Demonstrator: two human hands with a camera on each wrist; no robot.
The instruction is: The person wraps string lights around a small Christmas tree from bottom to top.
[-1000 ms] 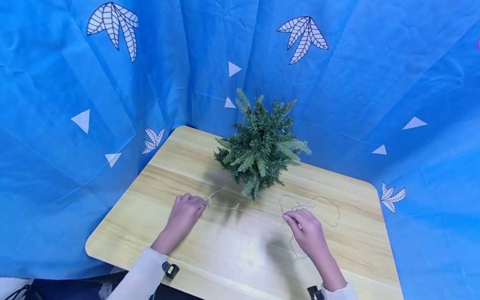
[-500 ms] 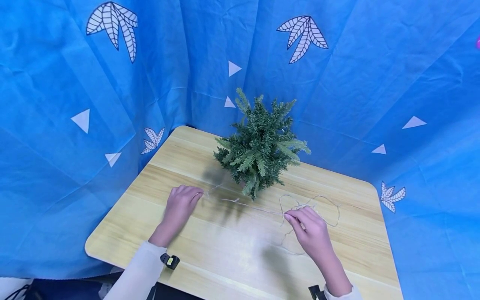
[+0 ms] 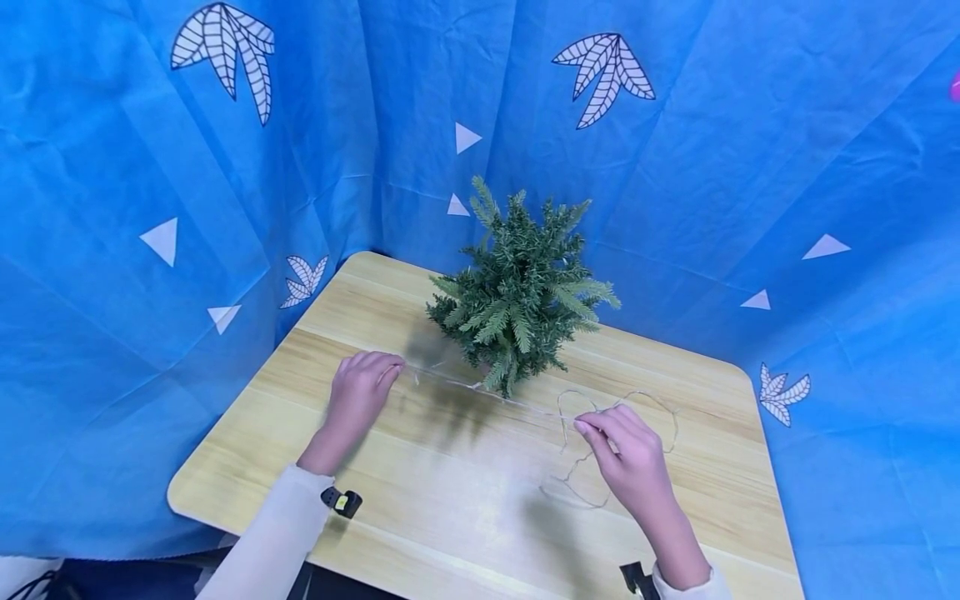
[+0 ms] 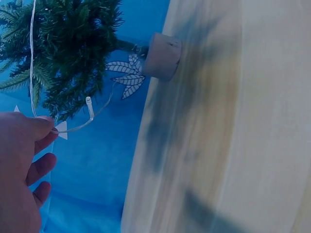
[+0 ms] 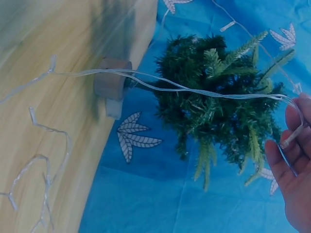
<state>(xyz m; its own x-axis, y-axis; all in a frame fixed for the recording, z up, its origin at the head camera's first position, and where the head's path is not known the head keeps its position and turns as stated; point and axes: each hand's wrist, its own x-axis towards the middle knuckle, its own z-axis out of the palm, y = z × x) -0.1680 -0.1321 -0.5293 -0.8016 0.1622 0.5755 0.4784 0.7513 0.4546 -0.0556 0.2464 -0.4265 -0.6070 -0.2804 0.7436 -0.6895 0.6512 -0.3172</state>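
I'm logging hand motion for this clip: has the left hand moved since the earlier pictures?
Yes. In the head view, the left hand has moved forward over the table, toward its far edge.

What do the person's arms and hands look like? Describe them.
The left hand and right hand are ungloved. The left sleeve and right sleeve are off-white. The left wrist device is black with a yellow-green patch; the right wrist device is black.
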